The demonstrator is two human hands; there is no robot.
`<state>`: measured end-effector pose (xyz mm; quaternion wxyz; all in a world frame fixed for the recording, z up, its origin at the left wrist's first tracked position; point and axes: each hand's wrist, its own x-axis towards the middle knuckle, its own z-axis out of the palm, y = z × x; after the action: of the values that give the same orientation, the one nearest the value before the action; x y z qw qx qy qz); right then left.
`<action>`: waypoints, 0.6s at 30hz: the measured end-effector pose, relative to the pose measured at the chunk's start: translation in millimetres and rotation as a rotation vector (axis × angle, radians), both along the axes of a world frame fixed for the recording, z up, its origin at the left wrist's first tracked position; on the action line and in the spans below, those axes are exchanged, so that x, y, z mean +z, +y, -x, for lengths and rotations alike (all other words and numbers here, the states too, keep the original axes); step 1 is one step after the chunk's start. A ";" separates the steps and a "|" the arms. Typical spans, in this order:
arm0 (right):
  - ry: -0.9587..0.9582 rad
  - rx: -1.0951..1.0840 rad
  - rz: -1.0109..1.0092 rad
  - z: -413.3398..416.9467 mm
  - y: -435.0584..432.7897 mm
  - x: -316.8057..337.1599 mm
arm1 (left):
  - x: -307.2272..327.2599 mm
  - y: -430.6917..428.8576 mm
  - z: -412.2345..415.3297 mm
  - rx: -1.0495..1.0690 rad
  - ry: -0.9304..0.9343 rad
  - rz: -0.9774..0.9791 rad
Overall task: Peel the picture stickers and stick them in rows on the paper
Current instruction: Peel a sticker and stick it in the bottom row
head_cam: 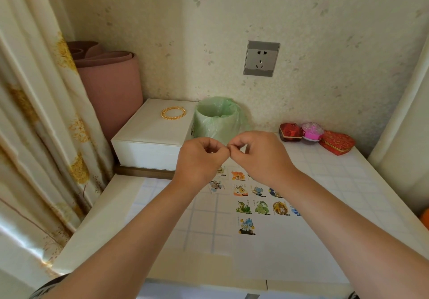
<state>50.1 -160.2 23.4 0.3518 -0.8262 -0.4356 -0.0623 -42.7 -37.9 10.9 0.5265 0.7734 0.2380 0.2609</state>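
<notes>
A patterned curtain hangs down the left edge, and a rolled pink mat stands upright behind it in the far corner. Just right of the mat, a white box sits on the far left of the surface, with a gold coiled ring lying on its lid. A small bin lined with a green bag stands touching the box's right side, against the wall.

In front of the bin, both hands are raised above the surface. The left hand has its fingers curled in and its fingertips pressed together. They meet the pinched fingertips of the right hand, which is curled the same way. Whatever lies between them is too small to see, so it cannot be told whether either hand holds anything.

Under and near the hands, the picture stickers lie in rows on the white paper, the far row partly hidden by the hands. One sticker sits alone in the nearest row.

A grey socket is on the wall above. At the far right of the surface, a red box, a pink box and a red heart-shaped box sit side by side.
</notes>
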 end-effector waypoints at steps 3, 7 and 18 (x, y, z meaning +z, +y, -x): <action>0.070 0.012 -0.005 -1.7 -1.0 0.1 | -0.5 -0.1 -0.5 -0.016 -0.007 -0.026; 0.213 0.054 -0.051 0.1 -3.4 4.4 | -0.8 1.3 -0.6 -0.045 -0.008 -0.008; 0.738 0.098 -0.133 7.3 -16.8 21.0 | 5.5 16.4 4.7 -0.293 -0.037 0.107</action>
<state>42.9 -177.0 44.4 0.5405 -0.7465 -0.3137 0.2285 -47.4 -21.5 16.4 0.6036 0.7657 0.1264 0.1826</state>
